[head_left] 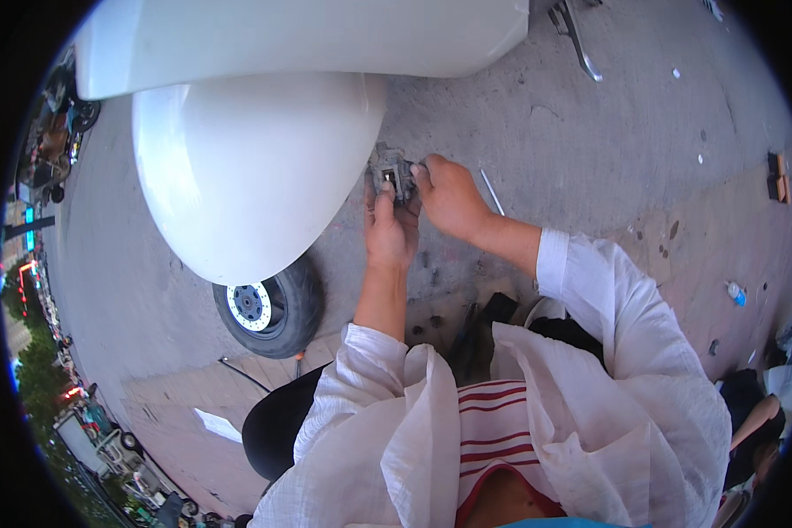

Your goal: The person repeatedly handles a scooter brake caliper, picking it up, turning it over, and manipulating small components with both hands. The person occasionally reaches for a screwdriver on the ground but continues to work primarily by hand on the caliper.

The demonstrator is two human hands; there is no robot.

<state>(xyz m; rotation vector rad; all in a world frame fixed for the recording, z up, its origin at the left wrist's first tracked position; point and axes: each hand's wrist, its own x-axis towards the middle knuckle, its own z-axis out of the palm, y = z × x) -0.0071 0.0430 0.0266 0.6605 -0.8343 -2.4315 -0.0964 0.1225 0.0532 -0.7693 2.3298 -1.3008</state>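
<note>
A small grimy grey metal part, like a brake caliper, is held up beside a white curved vehicle fender. My left hand grips it from below, with the thumb over its front. My right hand pinches its right side with thumb and fingers. Below the fender a detached wheel with a silver brake disc lies on the pavement. A thin pale rod lies just right of my right hand.
A white body panel overhangs at the top, near a metal stand. Cables, paper and a bottle lie on the pavement. Scooters line the left; another person is at lower right.
</note>
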